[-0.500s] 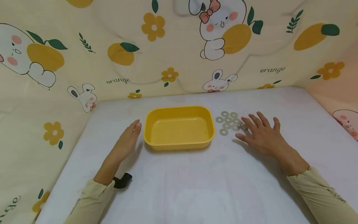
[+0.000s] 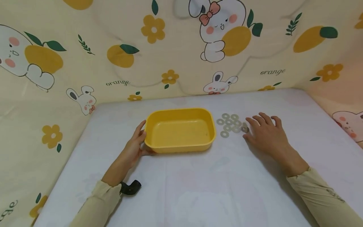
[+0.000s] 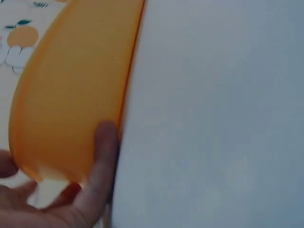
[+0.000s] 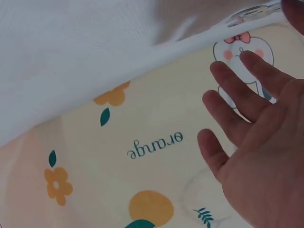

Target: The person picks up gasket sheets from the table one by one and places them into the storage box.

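Observation:
My left hand holds the left end of a shallow yellow plastic tray. In the left wrist view its thumb lies along the long side wall of the tray, with the other fingers around the short end. The tray stands level on the table. To its right several flat metal washers lie in a loose cluster, some touching or overlapping. My right hand hovers just right of them, fingers spread and slightly bent, holding nothing; its fingertips are near the rightmost washers.
A white cloth covers the table. Behind and on both sides hangs a cream curtain printed with rabbits, oranges and flowers. A black device is strapped at the left wrist, by the sleeve cuff.
My left hand has moved right, from beside the tray onto its left end. The right hand's fingers have bent a little more beside the washers.

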`<state>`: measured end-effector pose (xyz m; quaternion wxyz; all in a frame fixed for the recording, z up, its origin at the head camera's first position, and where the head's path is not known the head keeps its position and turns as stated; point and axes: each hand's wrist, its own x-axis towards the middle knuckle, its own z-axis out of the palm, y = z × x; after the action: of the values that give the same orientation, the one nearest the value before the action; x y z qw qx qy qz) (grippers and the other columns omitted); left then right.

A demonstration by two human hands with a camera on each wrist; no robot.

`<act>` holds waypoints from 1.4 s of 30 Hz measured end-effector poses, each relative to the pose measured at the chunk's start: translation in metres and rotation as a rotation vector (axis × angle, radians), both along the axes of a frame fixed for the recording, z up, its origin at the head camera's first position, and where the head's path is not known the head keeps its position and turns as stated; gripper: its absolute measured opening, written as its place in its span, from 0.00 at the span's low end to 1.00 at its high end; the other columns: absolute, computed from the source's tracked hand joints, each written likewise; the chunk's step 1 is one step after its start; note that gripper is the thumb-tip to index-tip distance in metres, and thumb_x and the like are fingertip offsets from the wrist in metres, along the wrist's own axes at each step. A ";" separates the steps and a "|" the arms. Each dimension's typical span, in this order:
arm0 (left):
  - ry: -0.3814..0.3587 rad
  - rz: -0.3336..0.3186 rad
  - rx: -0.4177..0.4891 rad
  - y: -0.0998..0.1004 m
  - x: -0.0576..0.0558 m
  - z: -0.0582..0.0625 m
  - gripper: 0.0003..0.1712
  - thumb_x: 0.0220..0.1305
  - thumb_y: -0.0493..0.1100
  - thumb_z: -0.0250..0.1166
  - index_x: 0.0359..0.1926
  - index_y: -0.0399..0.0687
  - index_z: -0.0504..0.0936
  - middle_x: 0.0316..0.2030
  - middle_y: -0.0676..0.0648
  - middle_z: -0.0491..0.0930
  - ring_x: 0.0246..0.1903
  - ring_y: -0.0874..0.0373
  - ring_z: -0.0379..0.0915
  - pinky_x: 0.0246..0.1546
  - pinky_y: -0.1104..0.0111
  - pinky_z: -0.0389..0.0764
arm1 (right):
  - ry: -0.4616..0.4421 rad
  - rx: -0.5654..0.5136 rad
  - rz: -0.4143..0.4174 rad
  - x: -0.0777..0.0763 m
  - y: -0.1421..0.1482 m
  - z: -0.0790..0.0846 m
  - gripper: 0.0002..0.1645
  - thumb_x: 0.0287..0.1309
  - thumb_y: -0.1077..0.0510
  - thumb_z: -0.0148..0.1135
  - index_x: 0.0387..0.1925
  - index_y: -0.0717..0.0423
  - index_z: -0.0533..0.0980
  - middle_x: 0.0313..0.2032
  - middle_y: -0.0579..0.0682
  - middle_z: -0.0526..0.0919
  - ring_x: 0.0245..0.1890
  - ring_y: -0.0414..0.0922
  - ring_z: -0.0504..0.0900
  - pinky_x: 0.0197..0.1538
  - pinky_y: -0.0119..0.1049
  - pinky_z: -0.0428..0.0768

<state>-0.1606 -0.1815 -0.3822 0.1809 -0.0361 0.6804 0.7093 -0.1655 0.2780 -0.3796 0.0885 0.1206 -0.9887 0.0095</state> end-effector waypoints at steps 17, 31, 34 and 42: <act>-0.067 -0.064 0.229 -0.018 -0.003 -0.011 0.34 0.78 0.42 0.47 0.77 0.74 0.50 0.66 0.46 0.52 0.61 0.52 0.69 0.53 0.46 0.83 | -0.257 0.068 0.071 -0.023 0.006 0.019 0.29 0.60 0.50 0.67 0.59 0.59 0.76 0.56 0.63 0.80 0.56 0.64 0.78 0.56 0.66 0.74; -0.116 -0.105 0.208 -0.024 -0.008 -0.001 0.32 0.77 0.39 0.49 0.74 0.70 0.53 0.65 0.46 0.56 0.61 0.50 0.68 0.54 0.40 0.79 | -0.384 -0.148 0.047 -0.034 0.007 0.010 0.21 0.62 0.54 0.64 0.48 0.68 0.78 0.48 0.65 0.79 0.49 0.61 0.78 0.54 0.62 0.77; -0.105 -0.117 0.211 -0.024 -0.008 -0.002 0.31 0.78 0.39 0.47 0.74 0.69 0.54 0.65 0.45 0.54 0.59 0.51 0.68 0.55 0.39 0.79 | -0.435 -0.221 0.054 -0.035 0.012 0.008 0.23 0.61 0.54 0.65 0.47 0.71 0.76 0.45 0.65 0.78 0.46 0.58 0.76 0.53 0.58 0.78; -0.056 -0.173 0.162 -0.026 -0.007 -0.002 0.32 0.79 0.41 0.45 0.77 0.67 0.49 0.73 0.43 0.47 0.66 0.45 0.60 0.55 0.42 0.80 | -0.497 -0.343 0.080 -0.036 0.015 0.008 0.23 0.62 0.53 0.65 0.49 0.63 0.68 0.35 0.54 0.74 0.36 0.47 0.72 0.40 0.38 0.73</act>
<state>-0.1678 -0.2071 -0.3845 0.2629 0.0175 0.6162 0.7422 -0.2013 0.2934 -0.3718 -0.1376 0.1366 -0.9585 0.2090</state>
